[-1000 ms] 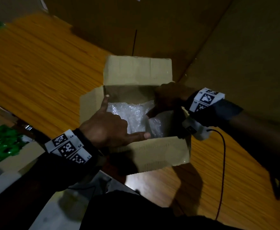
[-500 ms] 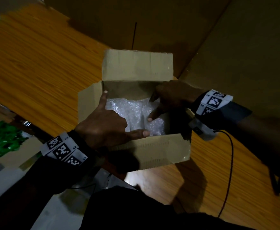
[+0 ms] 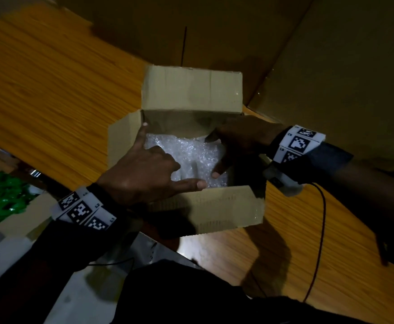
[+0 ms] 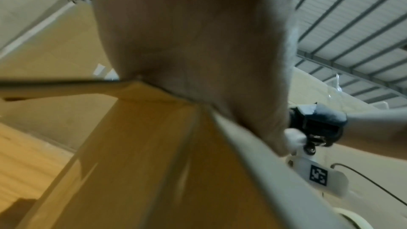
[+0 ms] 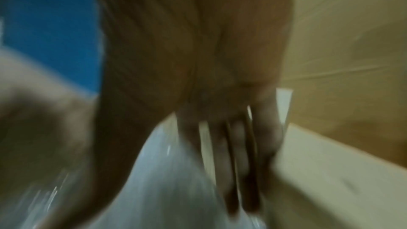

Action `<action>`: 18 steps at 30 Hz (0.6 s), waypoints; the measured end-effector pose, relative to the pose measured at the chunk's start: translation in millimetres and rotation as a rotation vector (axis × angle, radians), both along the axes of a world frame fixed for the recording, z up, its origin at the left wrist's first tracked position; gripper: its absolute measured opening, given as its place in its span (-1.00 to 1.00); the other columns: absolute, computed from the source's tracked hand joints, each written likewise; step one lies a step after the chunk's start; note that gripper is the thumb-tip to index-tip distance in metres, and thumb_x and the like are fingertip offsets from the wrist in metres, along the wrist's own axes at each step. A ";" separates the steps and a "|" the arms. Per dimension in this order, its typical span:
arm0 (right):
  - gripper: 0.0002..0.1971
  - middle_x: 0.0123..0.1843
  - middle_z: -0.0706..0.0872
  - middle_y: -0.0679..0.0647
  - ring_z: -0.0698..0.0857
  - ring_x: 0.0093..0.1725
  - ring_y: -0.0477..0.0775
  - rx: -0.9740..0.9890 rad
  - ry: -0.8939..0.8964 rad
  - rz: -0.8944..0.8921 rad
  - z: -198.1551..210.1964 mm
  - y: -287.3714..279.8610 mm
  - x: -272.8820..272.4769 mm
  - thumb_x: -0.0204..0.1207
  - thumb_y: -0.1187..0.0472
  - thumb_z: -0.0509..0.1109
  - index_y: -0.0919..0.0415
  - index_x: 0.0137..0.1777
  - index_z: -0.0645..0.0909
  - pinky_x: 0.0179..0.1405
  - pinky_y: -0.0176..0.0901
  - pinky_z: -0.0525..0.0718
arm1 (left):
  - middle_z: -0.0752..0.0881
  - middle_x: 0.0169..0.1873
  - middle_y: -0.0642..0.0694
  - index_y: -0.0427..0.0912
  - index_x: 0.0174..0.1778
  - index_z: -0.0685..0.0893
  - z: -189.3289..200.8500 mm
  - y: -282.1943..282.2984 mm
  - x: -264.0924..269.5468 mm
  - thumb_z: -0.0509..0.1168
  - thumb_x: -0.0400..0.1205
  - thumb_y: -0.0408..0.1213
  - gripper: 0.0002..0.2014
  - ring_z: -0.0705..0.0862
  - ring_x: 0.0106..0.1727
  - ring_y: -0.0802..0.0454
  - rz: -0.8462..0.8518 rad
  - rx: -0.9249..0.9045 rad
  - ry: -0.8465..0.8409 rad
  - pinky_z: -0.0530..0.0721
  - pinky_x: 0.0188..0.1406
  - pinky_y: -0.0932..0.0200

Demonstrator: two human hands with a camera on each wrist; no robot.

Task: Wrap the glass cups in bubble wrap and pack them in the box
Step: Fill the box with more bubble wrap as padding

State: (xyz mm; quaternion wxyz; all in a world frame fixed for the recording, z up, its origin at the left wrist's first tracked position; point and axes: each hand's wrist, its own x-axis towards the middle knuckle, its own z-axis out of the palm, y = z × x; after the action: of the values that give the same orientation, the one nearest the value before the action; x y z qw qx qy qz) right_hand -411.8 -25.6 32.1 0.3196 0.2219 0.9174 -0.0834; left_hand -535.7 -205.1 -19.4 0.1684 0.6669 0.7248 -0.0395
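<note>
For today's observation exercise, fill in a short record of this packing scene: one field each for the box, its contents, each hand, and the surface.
box: open cardboard box, flaps up
contents: bubble wrap bundles inside; glass not visible through the wrap
left hand: left hand over the near left edge of the box, forefinger and thumb straight
right hand: right hand reaching in, straight fingers pressing on the wrap
surface: wooden table

An open cardboard box sits on the wooden surface, its flaps spread. The left hand rests over the near-left corner, forefinger and thumb extended. The right hand reaches in from the right, fingers pressing the bubble wrap inside.
</note>
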 end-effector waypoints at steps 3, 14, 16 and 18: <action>-0.07 0.56 0.53 0.01 0.51 0.52 0.13 -0.113 -0.015 -0.111 8.1 2.0 9.4 0.31 -0.26 0.60 -0.06 0.66 0.33 0.53 0.09 0.46 | 0.56 0.50 0.19 0.15 0.49 0.53 -8.4 -7.1 -1.2 -0.40 0.28 0.77 0.13 0.30 0.64 0.18 -0.051 0.024 0.021 -0.53 0.54 -0.43; -0.45 0.24 0.74 0.10 0.69 0.16 0.19 0.145 0.390 -0.216 6.9 -7.0 69.0 0.43 -0.24 0.53 0.07 0.30 0.64 0.02 0.05 0.66 | 0.78 0.21 -0.03 -0.10 0.24 0.76 -26.6 -3.0 12.3 -0.10 0.40 0.72 0.02 0.64 0.37 -0.04 0.007 0.352 0.070 -0.02 0.55 -0.64; -0.45 0.29 0.70 0.14 0.67 0.22 0.23 0.178 0.445 -0.263 2.9 -10.5 76.7 0.47 -0.17 0.53 0.10 0.38 0.62 0.09 0.12 0.66 | 0.77 0.23 -0.05 -0.10 0.26 0.75 -29.2 2.9 14.9 -0.08 0.38 0.72 0.03 0.64 0.37 -0.06 0.032 0.378 0.057 0.01 0.55 -0.64; -0.48 0.27 0.70 0.15 0.67 0.20 0.24 0.215 0.555 -0.289 -3.2 -13.7 86.2 0.50 -0.13 0.51 0.13 0.37 0.63 0.06 0.14 0.66 | 0.75 0.27 -0.08 -0.10 0.31 0.72 -28.7 7.5 18.8 -0.04 0.35 0.72 0.03 0.63 0.38 -0.08 0.073 0.411 0.030 0.02 0.56 -0.62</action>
State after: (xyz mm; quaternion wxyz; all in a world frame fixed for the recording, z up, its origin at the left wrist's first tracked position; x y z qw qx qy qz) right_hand -325.6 -39.3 28.9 0.0170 0.3511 0.9320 -0.0878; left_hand -517.0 -197.6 -48.2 0.0194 0.6597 0.7438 0.1057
